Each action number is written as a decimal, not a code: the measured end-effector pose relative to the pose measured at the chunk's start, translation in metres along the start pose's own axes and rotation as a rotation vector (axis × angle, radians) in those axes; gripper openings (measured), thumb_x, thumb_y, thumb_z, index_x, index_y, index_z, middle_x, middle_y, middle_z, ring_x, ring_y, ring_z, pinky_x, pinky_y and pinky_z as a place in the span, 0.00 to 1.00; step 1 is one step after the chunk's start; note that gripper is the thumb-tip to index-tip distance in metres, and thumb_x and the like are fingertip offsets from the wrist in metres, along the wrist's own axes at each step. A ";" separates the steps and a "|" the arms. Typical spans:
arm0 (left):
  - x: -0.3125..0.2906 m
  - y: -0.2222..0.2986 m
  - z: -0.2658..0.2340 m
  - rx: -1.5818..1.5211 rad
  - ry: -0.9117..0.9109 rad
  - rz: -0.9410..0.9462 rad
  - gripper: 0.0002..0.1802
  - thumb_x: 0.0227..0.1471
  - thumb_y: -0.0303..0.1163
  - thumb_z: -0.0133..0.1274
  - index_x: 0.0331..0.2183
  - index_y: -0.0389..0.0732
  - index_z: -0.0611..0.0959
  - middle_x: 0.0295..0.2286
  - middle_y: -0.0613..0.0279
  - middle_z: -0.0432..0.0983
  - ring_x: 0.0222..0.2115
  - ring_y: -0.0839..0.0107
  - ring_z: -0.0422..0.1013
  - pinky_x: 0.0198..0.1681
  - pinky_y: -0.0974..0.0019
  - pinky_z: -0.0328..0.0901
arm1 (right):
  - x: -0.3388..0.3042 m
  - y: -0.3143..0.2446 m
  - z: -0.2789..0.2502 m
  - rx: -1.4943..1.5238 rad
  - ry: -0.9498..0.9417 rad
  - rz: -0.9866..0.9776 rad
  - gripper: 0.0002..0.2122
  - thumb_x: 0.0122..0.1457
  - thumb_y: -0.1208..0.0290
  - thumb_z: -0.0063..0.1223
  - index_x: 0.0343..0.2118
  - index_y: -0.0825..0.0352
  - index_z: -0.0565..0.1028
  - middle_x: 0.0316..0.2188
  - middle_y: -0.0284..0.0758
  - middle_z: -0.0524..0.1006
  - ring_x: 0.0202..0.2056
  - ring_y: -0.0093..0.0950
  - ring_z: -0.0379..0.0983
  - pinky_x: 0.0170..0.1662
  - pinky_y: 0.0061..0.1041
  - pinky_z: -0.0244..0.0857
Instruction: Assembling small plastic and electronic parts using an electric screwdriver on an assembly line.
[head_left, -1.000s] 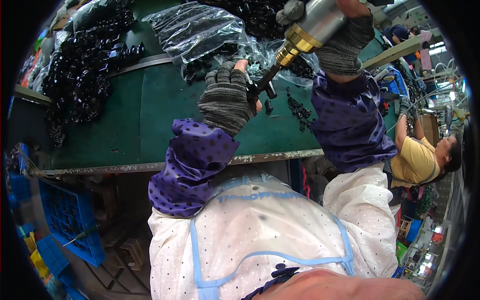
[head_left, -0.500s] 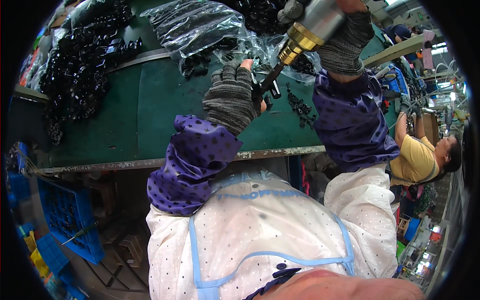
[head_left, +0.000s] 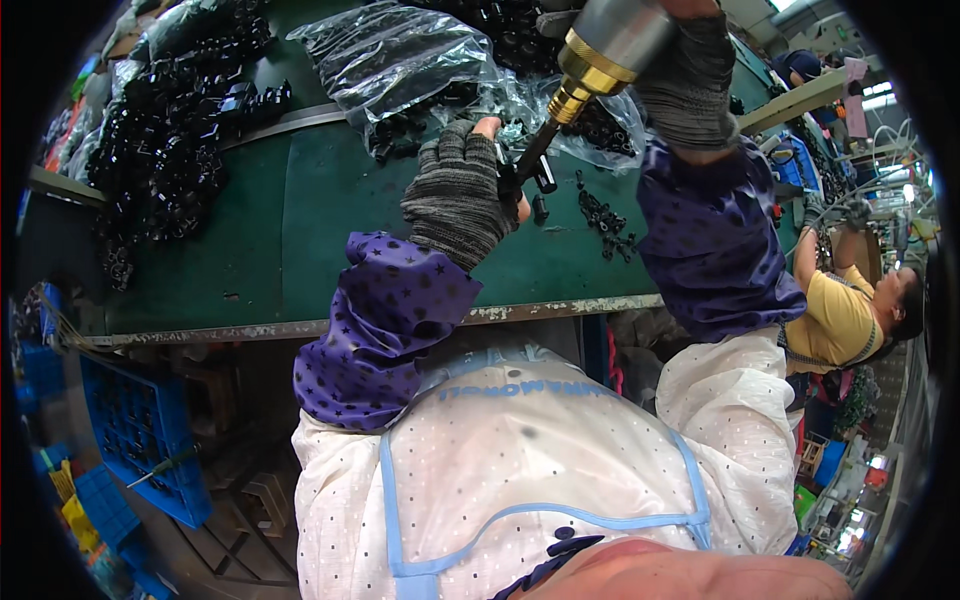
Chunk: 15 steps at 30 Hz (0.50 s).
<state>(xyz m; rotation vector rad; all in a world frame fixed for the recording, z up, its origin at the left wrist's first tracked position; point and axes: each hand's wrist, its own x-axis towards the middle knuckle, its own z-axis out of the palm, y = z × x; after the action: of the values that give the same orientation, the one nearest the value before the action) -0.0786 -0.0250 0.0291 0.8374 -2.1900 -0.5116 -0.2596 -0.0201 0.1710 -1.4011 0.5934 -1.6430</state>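
My right hand (head_left: 692,85), in a dark grey fingerless glove, grips a silver power screwdriver (head_left: 612,50) with a brass-coloured nose. Its dark bit slants down to the left and meets a small black part (head_left: 512,182). That part sits in my left hand (head_left: 460,190), which wears a striped grey glove with bare fingertips. The fingers are closed round the part, and the glove hides much of it. A short black cylinder (head_left: 541,208) shows just beside the left thumb. Small black pieces (head_left: 605,222) lie in a loose row on the green bench to the right.
A large heap of black parts (head_left: 165,165) covers the bench's left side. Clear plastic bags (head_left: 400,55) with black parts lie at the back. The green bench (head_left: 330,240) has a worn front edge. A blue crate (head_left: 145,430) stands low at left. A person in yellow (head_left: 840,315) works at right.
The screwdriver has shifted slightly left and its tilt has changed a little, while its bit stays on the part. My left hand has barely moved.
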 end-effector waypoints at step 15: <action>-0.012 -0.018 0.007 0.036 0.022 0.025 0.41 0.28 0.34 0.56 0.49 0.36 0.65 0.39 0.48 0.68 0.40 0.52 0.65 0.47 0.51 0.57 | -0.009 -0.058 0.014 -1.448 0.034 -0.788 0.10 0.51 0.77 0.58 0.36 0.66 0.72 0.26 0.30 0.75 0.27 0.21 0.70 0.33 0.21 0.64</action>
<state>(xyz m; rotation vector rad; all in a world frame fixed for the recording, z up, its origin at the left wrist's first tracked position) -0.0697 -0.0287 0.0079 0.8303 -2.1927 -0.4504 -0.2647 0.0195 0.2162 -2.9037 1.5625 -1.7974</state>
